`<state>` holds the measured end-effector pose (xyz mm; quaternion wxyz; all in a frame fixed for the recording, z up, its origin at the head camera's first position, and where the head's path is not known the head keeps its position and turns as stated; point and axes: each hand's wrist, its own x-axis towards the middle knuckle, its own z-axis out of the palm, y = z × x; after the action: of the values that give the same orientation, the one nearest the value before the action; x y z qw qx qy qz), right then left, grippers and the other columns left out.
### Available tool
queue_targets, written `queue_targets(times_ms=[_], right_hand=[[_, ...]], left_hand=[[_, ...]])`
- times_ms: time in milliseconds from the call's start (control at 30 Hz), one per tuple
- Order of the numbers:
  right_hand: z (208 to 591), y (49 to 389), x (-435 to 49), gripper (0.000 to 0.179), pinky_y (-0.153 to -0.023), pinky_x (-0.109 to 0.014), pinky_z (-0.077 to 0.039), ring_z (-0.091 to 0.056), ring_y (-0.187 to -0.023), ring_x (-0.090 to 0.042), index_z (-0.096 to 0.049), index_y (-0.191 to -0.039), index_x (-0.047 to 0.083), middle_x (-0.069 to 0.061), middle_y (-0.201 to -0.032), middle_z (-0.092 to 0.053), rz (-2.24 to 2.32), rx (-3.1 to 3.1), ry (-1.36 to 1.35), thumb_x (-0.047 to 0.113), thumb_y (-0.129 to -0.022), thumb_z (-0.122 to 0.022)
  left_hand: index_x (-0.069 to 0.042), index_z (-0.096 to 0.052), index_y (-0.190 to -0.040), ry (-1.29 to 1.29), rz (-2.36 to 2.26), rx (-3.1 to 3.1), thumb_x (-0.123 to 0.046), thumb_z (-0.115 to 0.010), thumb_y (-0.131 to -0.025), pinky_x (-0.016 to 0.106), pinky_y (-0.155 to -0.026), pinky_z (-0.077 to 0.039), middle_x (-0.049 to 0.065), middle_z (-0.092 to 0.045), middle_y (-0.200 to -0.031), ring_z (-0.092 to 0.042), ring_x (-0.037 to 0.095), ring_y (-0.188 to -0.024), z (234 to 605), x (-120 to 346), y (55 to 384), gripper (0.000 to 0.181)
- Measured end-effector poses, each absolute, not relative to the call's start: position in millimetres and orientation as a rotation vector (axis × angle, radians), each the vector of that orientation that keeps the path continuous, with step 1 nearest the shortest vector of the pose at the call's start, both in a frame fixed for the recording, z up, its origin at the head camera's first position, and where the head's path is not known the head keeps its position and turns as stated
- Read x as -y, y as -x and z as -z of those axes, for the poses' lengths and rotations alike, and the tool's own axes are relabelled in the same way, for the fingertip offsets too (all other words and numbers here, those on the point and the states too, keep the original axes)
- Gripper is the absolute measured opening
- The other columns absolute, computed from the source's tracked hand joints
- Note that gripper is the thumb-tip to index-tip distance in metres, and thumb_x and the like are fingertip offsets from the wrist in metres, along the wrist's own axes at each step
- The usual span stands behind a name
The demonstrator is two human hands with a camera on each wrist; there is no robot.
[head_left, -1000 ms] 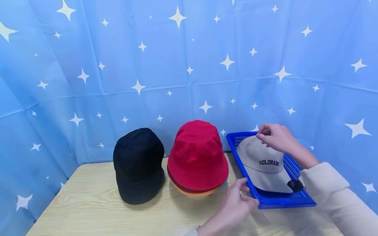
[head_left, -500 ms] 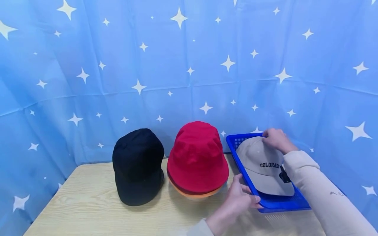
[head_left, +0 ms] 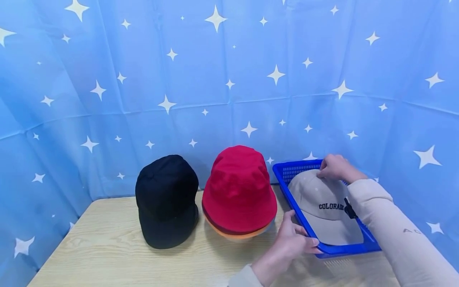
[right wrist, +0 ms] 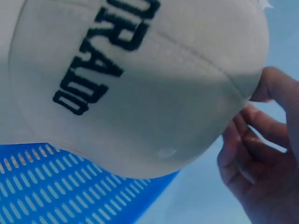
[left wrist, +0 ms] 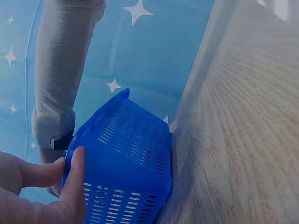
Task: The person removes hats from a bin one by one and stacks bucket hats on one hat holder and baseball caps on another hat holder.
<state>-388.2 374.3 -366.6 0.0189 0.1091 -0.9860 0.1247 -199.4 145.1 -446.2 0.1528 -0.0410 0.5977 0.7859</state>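
A beige baseball cap (head_left: 322, 199) with dark COLORADO lettering sits in the blue plastic basket (head_left: 292, 199), its brim toward the basket's near end. My right hand (head_left: 337, 167) pinches the top of the cap's crown between thumb and fingers, which the right wrist view shows beside the crown's seam. At the basket's near left corner, my left hand (head_left: 292, 241) grips the rim; in the left wrist view its thumb and a finger (left wrist: 74, 182) close on that rim from both sides. My right sleeve covers part of the basket's right side.
Left of the basket stands a stack of bucket hats, a red bucket hat (head_left: 239, 191) on top with an orange brim below. A black cap (head_left: 166, 203) lies farther left on the wooden table (head_left: 107, 247). Behind hangs a blue star-patterned curtain (head_left: 201, 79).
My right hand has come down onto the crown, and the cap has shifted slightly toward the near right in the basket. My left hand has closed on the basket rim.
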Motion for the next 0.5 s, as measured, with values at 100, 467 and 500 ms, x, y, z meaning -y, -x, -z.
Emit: queue_targets(times_ms=[100, 467, 500], right_hand=[[364, 386, -377, 0.022, -0.056, -0.03, -0.045, -0.059, -0.068, -0.021, -0.075, -0.082, 0.003, -0.006, -0.075, -0.07, -0.407, 2.973, -0.361, 0.025, -0.085, -0.078], [333, 372, -384, 0.023, -0.062, -0.034, -0.05, -0.067, -0.077, -0.028, -0.077, -0.092, 0.001, -0.014, -0.085, -0.076, -0.379, 2.74, -0.384, 0.023, -0.088, -0.076], [330, 370, -384, 0.022, -0.063, -0.035, -0.05, -0.067, -0.077, -0.029, -0.077, -0.092, 0.001, -0.014, -0.085, -0.076, -0.374, 2.728, -0.383, 0.023, -0.088, -0.075]], left_hand=[[-0.018, -0.042, -0.148, 0.095, -2.274, -1.69, 0.03, -0.07, -0.073, 0.046, -0.067, -0.065, 0.014, -0.054, -0.097, -0.073, 0.032, -0.07, 448, -145, 200, 0.093], [-0.018, -0.041, -0.152, 0.067, -2.296, -1.632, 0.029, -0.069, -0.075, 0.045, -0.068, -0.065, 0.014, -0.055, -0.102, -0.074, 0.033, -0.072, 451, -143, 202, 0.094], [-0.017, -0.041, -0.152, 0.066, -2.298, -1.631, 0.029, -0.069, -0.074, 0.045, -0.068, -0.065, 0.014, -0.055, -0.103, -0.074, 0.034, -0.071, 451, -143, 202, 0.095]])
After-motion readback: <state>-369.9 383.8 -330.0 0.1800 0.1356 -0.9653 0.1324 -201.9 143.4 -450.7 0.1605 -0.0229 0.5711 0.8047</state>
